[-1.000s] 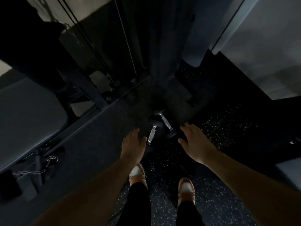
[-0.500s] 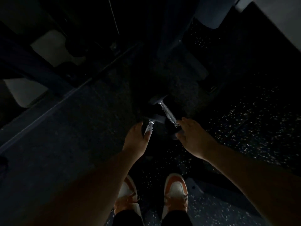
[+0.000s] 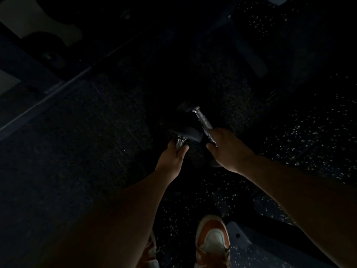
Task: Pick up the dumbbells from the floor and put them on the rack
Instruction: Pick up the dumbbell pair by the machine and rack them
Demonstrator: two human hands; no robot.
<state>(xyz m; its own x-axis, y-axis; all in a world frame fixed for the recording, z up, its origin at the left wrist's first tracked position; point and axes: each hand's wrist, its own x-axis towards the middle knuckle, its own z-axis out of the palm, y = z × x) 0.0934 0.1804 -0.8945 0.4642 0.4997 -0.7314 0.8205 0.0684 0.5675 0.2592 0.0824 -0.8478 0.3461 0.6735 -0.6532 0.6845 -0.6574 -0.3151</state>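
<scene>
Dim floor. Our left hand [image 3: 172,157] wraps one dumbbell [image 3: 184,135] handle; right hand [image 3: 227,147] curls round the other dumbbell [image 3: 202,120], not clearly closed. Heavy, rigid, likely; we grip mid-handle.

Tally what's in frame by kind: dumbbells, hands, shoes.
Dumbbells: 2, left dumbbell and right dumbbell
Hands: 2, left hand and right hand
Shoes: 2, left shoe and right shoe
Total: 6
</scene>
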